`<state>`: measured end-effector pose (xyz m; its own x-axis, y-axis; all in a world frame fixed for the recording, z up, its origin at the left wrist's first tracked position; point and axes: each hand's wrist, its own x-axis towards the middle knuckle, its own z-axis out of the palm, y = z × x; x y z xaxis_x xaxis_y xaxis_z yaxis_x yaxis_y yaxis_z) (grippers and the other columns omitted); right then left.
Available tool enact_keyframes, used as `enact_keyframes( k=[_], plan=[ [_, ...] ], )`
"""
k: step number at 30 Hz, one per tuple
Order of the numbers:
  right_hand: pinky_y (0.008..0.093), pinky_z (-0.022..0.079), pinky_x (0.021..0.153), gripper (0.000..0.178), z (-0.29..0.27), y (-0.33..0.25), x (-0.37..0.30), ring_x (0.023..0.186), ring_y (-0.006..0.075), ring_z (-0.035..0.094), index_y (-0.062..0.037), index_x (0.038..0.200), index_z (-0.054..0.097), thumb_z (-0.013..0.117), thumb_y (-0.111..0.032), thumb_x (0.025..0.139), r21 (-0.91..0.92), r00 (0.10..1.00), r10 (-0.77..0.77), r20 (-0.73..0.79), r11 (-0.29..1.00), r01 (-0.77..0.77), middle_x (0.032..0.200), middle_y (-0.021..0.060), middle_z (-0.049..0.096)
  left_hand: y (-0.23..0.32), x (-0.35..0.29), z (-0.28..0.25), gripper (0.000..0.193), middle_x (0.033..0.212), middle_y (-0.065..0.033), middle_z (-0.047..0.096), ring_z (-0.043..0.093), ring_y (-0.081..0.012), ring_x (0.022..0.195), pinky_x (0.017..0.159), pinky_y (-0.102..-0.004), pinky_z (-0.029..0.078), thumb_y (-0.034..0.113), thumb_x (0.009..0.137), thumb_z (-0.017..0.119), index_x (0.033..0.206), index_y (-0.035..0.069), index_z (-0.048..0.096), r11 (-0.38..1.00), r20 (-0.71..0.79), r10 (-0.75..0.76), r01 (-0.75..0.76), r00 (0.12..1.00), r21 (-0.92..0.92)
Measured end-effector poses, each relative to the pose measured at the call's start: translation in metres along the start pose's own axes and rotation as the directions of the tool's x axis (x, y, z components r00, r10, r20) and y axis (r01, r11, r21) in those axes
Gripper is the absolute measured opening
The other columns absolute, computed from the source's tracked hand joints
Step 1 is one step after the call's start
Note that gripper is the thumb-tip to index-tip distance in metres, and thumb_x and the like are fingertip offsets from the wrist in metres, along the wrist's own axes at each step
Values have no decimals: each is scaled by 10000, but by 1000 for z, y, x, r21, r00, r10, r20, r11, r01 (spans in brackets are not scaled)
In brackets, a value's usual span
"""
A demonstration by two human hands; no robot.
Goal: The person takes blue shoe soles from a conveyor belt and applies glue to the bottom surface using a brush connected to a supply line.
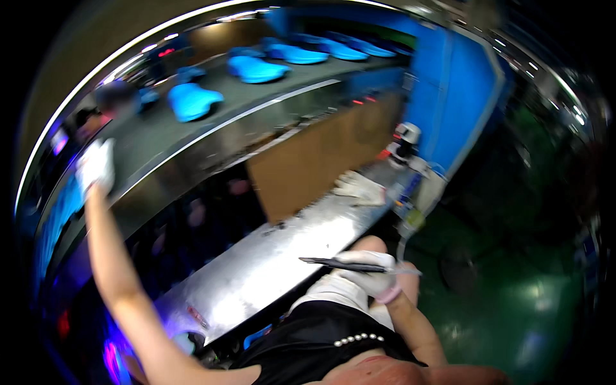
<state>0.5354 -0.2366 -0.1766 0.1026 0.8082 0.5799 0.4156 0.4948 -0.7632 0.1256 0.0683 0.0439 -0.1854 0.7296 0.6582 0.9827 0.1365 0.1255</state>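
Note:
My left hand (96, 165), in a white glove, reaches far out to the left over the edge of a dark conveyor belt (144, 138). It is blurred, but its fingers look stretched out and I see nothing in them. Several blue shoe-shaped pieces lie along the belt; the nearest blue piece (192, 101) is to the right of that hand, apart from it. Close to my lap, my right hand (372, 273), gloved too, is closed around a slim black pointed tool (337, 263), its tip toward the left. Its exact kind cannot be made out.
A shiny metal bench (263, 269) runs below the belt, with a pair of white gloves (359, 188) on its far end. Brown board (324, 157) stands behind it. A white-and-black device (404, 142) sits by the blue panel (443, 96). Another person (90, 122) is at far left.

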Motion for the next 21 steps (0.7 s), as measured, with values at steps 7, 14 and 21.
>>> enact_keyframes(
  k=[7, 14, 21],
  plan=[
    [268, 511, 694, 239, 26, -6, 21, 749, 125, 633, -64, 1010, 680, 717, -92, 775, 233, 977, 206, 47, 949, -211, 847, 60, 681, 98, -158, 18, 339, 1173, -148, 616, 585, -292, 1082, 930, -377, 463, 197, 896, 523, 1196, 55, 590, 668, -460, 373, -577, 806, -470],
    [267, 509, 633, 178, 29, 10, 19, 680, 118, 622, -39, 988, 639, 674, -99, 823, 163, 952, 161, -261, 979, -121, 795, 58, 663, 128, -264, 46, 307, 1151, -161, 616, 590, -297, 1065, 917, -387, 471, 125, 853, 577, 1144, 34, 612, 417, -528, 320, -618, 786, -667],
    [183, 478, 487, 169, 22, 20, 16, 563, 37, 549, -54, 988, 641, 660, -41, 821, 568, 822, 537, -190, 743, -355, 742, -5, 623, 98, -349, 89, 285, 1128, -174, 617, 595, -301, 1048, 905, -397, 479, 53, 810, 631, 1092, 13, 634, 253, -429, 331, -517, 840, -818]
  ],
)
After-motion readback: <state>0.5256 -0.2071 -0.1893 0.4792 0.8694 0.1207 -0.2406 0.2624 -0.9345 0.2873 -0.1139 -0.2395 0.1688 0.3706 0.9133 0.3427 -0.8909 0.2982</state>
